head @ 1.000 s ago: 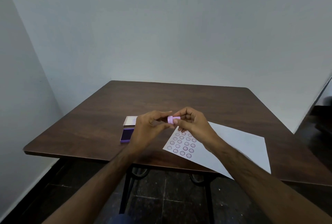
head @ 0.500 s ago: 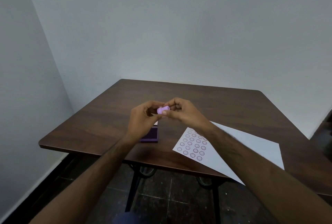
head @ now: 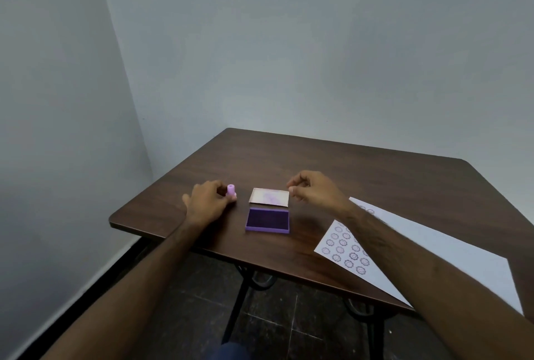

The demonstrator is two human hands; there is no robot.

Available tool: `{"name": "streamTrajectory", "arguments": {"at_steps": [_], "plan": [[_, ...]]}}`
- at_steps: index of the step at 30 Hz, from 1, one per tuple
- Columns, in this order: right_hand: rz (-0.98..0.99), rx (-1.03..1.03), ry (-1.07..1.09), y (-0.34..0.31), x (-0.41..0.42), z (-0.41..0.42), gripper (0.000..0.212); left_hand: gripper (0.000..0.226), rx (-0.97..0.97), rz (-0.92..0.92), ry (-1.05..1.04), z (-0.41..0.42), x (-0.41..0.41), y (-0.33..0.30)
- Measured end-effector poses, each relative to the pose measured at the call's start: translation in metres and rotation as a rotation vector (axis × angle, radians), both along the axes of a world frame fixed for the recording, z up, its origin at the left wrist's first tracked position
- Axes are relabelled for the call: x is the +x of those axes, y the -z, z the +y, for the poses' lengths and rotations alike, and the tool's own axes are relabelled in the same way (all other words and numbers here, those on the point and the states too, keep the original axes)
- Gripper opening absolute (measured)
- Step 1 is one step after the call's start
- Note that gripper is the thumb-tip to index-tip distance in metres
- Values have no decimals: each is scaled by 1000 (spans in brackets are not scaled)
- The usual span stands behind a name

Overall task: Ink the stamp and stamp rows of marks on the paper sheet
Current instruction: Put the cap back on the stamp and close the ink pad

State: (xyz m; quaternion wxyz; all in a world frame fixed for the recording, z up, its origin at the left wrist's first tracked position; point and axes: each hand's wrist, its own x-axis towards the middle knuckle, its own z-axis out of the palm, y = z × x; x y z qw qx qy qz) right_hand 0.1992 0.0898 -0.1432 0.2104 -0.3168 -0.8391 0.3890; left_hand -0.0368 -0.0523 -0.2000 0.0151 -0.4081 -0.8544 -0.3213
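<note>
A small pink stamp [head: 231, 190] stands upright on the brown table [head: 361, 174], left of the ink pad. My left hand [head: 206, 204] rests beside it, fingertips closed on its base. The open ink pad shows its purple inked tray [head: 268, 220] nearest me, with its pale lid [head: 269, 196] lying flat behind. My right hand [head: 313, 189] hovers by the lid's far right corner, fingers curled, thumb and forefinger pinched together on nothing I can see. The white paper sheet [head: 450, 255] lies at the right, with several rows of round purple marks [head: 345, 249] at its near left end, partly hidden by my right forearm.
The table stands in a corner between two grey walls. Its left corner and near edge are close to the stamp and the ink pad. Black metal legs and a dark tiled floor show below. The sheet's near corner overhangs the table edge.
Both hands held the stamp in the air above the table. My left hand has since brought it down to the left of the ink pad, and my right hand has let go.
</note>
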Motion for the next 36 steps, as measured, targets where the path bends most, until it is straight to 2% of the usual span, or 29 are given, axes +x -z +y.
{"name": "streamTrajectory", "arguments": {"at_steps": [8, 11, 14, 19, 25, 27, 32, 34, 36], "plan": [[-66, -30, 85, 8, -9, 5, 8, 36, 10, 57, 16, 0, 5, -1], [-90, 13, 160, 9, -8, 10, 10, 33, 111, 187, 63, 5, 11, -8], [-187, 54, 179, 8, -9, 15, 16, 26, 39, 324, 140, 20, 19, -19], [-290, 66, 183, 11, -16, 13, 24, 38, -308, 272, 130, 40, 20, -19], [-150, -78, 218, 18, -24, 8, 23, 34, -279, 149, 144, 41, 25, -17], [-58, -157, 255, 19, -25, 5, 24, 32, -219, 121, 123, 40, 29, -19], [255, -267, 292, 7, -19, 3, 18, 25, 102, 89, 85, 32, 44, -33], [352, -286, 279, 0, -14, 2, 16, 23, 223, -23, 144, 29, 47, -39], [404, -305, 241, -6, -7, 1, 15, 23, 388, -228, 243, 22, 50, -42]]}}
